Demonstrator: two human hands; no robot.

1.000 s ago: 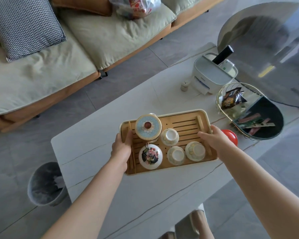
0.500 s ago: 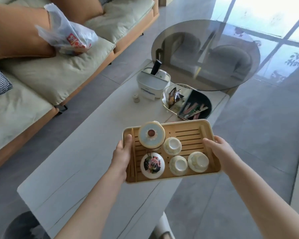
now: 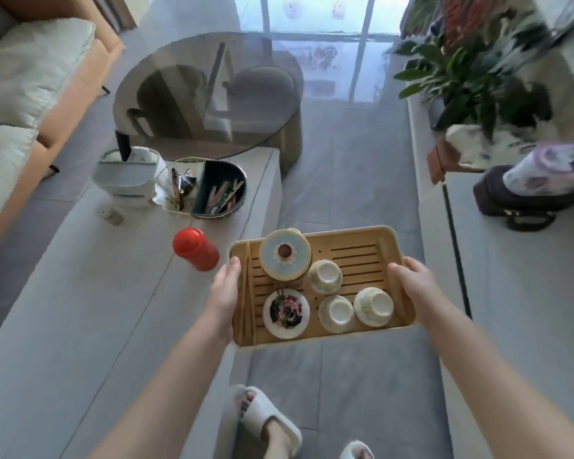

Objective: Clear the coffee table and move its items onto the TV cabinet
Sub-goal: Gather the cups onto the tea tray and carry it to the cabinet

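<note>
Grey tiled floor [image 3: 355,200] under bamboo tea tray [image 3: 352,246], held level off coffee-table surface [image 3: 80,293]. Left hand [image 3: 224,289] grips left edge, thumb on rim; right hand [image 3: 411,279] grips right edge. Tray carries lidded teapot [image 3: 285,255], floral dish [image 3: 286,313], three upturned cups [image 3: 337,313]. On surface: red bottle [image 3: 195,249], oval snack basket [image 3: 201,187], white tissue box [image 3: 126,175]. Round glass table [image 3: 206,94] beyond.

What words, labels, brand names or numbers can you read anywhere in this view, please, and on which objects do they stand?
No text can be read.
Snack packets in the oval basket: print too blurred to read.
Window decals: shapes only, too blurred.
White box, red bottle and tea tray: no lettering visible.
</note>
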